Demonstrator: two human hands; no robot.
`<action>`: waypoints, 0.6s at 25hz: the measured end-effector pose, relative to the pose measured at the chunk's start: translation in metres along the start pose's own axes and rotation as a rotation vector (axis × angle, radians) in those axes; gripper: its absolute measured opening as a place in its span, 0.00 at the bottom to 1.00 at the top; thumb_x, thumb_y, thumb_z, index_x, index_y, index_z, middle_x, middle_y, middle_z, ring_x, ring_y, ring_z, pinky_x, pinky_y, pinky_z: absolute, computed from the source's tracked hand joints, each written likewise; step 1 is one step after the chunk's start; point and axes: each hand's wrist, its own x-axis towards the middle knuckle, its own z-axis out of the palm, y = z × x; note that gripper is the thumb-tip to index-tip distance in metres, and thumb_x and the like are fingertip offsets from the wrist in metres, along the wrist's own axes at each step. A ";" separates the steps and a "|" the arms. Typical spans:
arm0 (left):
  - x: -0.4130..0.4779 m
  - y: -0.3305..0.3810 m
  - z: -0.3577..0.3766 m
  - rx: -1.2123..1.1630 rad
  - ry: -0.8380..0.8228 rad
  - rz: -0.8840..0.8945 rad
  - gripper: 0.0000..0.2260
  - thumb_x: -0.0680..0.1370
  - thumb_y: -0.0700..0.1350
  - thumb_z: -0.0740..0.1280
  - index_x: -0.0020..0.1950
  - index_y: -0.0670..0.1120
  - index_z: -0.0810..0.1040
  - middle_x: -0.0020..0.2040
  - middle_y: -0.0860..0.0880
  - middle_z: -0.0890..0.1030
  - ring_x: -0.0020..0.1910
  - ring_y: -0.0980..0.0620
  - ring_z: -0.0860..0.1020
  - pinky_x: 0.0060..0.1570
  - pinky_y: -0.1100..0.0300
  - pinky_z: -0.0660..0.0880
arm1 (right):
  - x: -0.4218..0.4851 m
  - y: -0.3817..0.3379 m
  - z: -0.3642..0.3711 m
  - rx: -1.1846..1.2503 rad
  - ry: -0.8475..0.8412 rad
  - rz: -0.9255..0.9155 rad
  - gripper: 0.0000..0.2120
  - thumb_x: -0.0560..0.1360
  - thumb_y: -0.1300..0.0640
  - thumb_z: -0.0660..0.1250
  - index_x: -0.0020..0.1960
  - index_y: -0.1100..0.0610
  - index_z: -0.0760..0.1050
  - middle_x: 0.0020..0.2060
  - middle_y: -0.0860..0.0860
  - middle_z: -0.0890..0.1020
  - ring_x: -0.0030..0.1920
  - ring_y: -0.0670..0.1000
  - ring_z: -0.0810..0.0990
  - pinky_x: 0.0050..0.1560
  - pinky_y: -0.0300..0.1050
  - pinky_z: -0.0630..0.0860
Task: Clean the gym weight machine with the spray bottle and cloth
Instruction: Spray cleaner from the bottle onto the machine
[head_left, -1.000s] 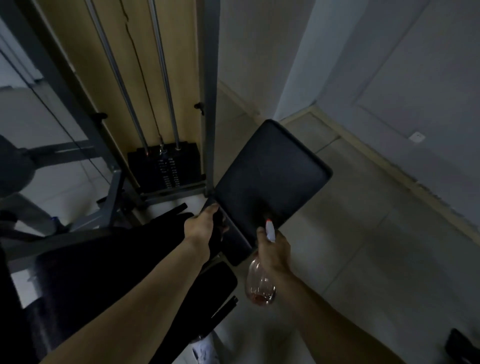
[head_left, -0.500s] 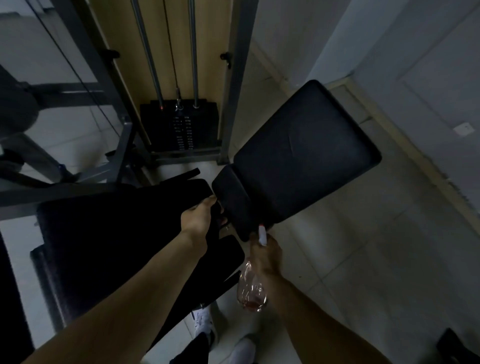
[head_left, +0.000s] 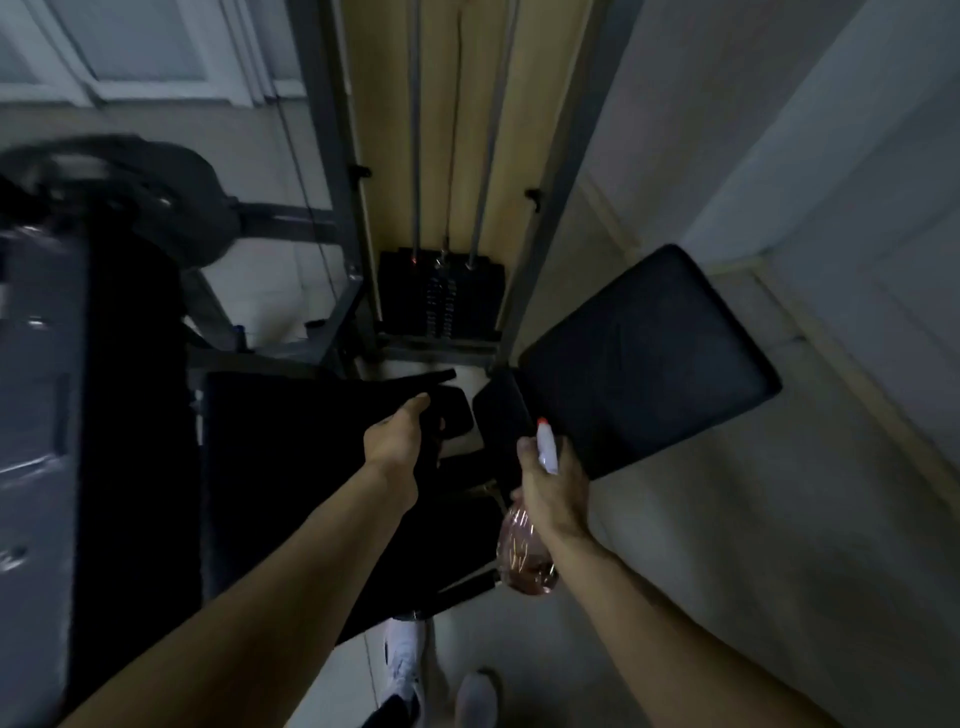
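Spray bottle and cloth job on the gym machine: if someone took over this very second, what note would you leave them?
Right hand: grips the spray bottle, with its nozzle pointing toward the black seat pad.
Left hand: on the dark padding beside that pad; too dark to tell whether it holds a cloth.
Done: no spray or wipe marks show, so count nothing as cleaned.
Left: probably spray the seat pad, wipe it, then do the rest of the machine around the weight stack.
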 end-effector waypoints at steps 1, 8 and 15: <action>-0.018 0.012 -0.006 -0.022 0.002 0.033 0.15 0.74 0.53 0.75 0.52 0.43 0.84 0.49 0.43 0.86 0.39 0.45 0.81 0.38 0.57 0.75 | -0.008 -0.024 -0.006 0.019 -0.033 -0.067 0.14 0.80 0.42 0.67 0.62 0.47 0.73 0.47 0.41 0.81 0.37 0.47 0.85 0.43 0.45 0.81; -0.179 0.101 -0.083 -0.255 0.034 0.389 0.17 0.64 0.56 0.70 0.42 0.43 0.84 0.39 0.42 0.82 0.30 0.45 0.78 0.34 0.58 0.73 | -0.107 -0.196 -0.003 0.234 -0.415 -0.546 0.16 0.70 0.44 0.67 0.52 0.52 0.72 0.48 0.57 0.83 0.32 0.57 0.82 0.39 0.62 0.81; -0.283 0.166 -0.184 -0.211 0.312 0.791 0.06 0.75 0.32 0.61 0.42 0.41 0.75 0.36 0.40 0.79 0.28 0.47 0.78 0.25 0.62 0.72 | -0.194 -0.298 0.072 0.170 -0.601 -0.827 0.10 0.72 0.48 0.75 0.44 0.52 0.78 0.40 0.53 0.83 0.40 0.52 0.82 0.41 0.50 0.77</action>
